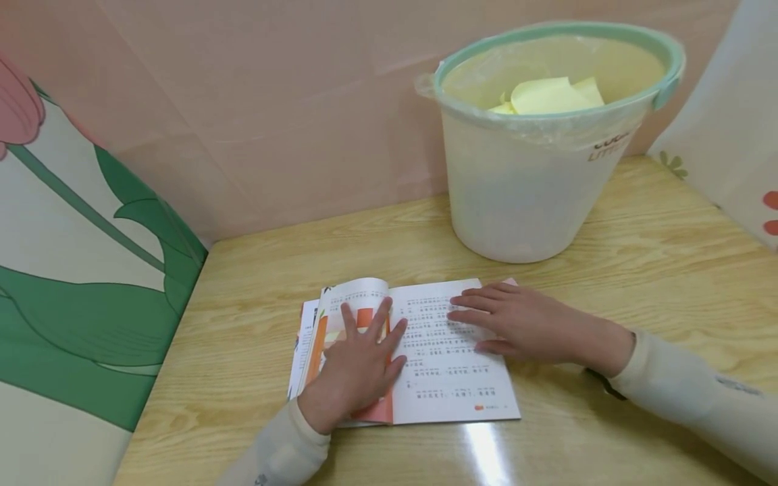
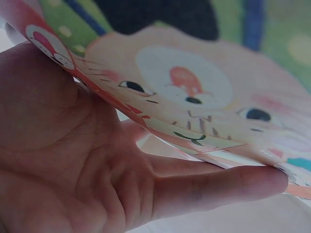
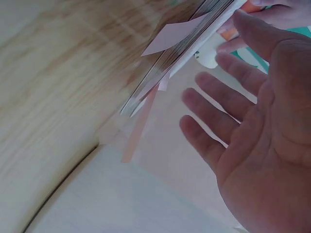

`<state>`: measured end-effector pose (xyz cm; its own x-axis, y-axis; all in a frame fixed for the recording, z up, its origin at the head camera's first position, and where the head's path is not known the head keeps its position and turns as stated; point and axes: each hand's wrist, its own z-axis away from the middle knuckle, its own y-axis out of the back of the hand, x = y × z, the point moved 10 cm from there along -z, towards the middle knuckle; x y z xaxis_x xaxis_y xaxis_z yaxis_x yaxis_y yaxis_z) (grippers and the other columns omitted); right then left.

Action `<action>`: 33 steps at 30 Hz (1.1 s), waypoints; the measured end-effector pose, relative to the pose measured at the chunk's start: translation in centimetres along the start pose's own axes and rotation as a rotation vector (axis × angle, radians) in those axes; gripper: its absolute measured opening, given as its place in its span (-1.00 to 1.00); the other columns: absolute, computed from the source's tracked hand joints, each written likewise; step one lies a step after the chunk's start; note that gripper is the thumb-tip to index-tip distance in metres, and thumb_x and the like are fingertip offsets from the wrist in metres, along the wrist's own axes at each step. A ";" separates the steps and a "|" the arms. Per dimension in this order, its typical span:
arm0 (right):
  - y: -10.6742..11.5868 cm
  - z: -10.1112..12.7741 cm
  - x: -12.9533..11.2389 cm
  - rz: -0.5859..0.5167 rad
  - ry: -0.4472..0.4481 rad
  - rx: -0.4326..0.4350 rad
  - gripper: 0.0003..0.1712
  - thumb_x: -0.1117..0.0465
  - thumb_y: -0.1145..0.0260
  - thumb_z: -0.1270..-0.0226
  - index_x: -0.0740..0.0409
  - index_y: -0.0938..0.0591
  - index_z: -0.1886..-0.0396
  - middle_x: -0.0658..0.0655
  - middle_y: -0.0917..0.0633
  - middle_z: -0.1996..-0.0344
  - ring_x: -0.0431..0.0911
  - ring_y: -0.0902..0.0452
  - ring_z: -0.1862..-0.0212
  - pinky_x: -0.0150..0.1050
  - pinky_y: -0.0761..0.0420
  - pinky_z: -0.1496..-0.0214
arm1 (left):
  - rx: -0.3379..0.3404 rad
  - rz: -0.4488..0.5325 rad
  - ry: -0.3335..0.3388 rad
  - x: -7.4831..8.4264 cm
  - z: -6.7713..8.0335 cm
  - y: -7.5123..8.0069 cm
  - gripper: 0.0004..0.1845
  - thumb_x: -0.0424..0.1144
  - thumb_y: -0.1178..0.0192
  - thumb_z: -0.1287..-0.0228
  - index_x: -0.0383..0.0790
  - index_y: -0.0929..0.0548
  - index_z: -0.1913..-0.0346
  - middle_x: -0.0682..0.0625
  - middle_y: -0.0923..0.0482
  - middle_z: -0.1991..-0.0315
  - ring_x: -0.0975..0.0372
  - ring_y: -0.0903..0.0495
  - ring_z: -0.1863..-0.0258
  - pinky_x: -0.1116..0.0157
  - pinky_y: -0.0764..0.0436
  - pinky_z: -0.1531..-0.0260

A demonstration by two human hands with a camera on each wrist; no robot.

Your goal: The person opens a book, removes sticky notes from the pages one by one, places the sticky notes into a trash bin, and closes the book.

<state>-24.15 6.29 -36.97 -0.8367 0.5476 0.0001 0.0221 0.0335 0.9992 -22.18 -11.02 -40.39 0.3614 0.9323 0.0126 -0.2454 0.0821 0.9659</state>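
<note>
One picture book (image 1: 425,364) lies spread on the counter (image 1: 243,290), in front of the bin (image 1: 516,182) and to its left. Its left page (image 1: 358,293), on the side away from the bin, is coloured and bows up beside the spine, so I judge the paper light and springy, apt to lift wherever nothing weighs on it; other leaves show past its outer edge. The right page (image 1: 444,395), on the bin's side, is mostly lines of text and lies flatter, a pink corner (image 1: 510,281) poking out beside it toward the bin. The book looks light and bendy, probably a little slick, and easily creased; a single leaf is best taken by its outer edge or a corner, the whole by its spine.

The left hand (image 1: 358,371), away from the bin, rests palm down on the left page, fingers straight and fanned wide, pinching nothing. The right hand (image 1: 535,324), on the bin's side of the book, lies over the right page's outer edge, fingers extended and slightly apart, pointing away from the bin's side, thumb toward the person. It grips nothing; whether its fingertips press the paper I cannot tell.
</note>
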 end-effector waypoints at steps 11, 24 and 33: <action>0.1 0.1 1.2 0.126 -0.045 0.001 -0.41 0.12 -0.40 -0.30 0.05 -0.53 -0.32 0.11 -0.64 -0.22 0.07 -0.57 -0.23 0.06 -0.53 -0.25 | 0.026 -0.049 -0.010 0.2 0.0 0.1 -0.36 0.24 0.14 -0.48 0.28 -0.12 -0.56 0.07 0.24 -0.65 -0.53 0.06 -0.45 -0.20 -0.67 0.38; 0.1 0.2 1.7 0.146 -0.080 -0.009 -0.50 0.21 -0.46 -0.23 0.07 -0.61 -0.18 0.09 -0.68 -0.08 0.05 -0.65 -0.06 0.02 -0.62 -0.11 | 0.018 -0.037 -0.005 0.1 0.1 0.1 -0.35 0.25 0.14 -0.48 0.28 -0.12 -0.56 0.08 0.24 -0.65 -0.53 0.07 -0.45 -0.21 -0.67 0.38; 0.1 0.3 1.7 0.174 -0.098 -0.017 -0.49 0.09 -0.50 -0.19 0.10 -0.64 -0.12 0.13 -0.68 -0.07 0.08 -0.64 -0.05 0.03 -0.62 -0.10 | 0.029 -0.046 -0.012 0.2 0.1 0.2 -0.36 0.23 0.14 -0.49 0.28 -0.12 -0.56 0.07 0.23 -0.65 -0.53 0.05 -0.44 -0.19 -0.67 0.39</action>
<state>-25.45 7.50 -36.90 -0.7640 0.6224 0.1701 0.1522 -0.0823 0.9849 -22.04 -10.87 -40.18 0.3823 0.9236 -0.0296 -0.2021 0.1148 0.9726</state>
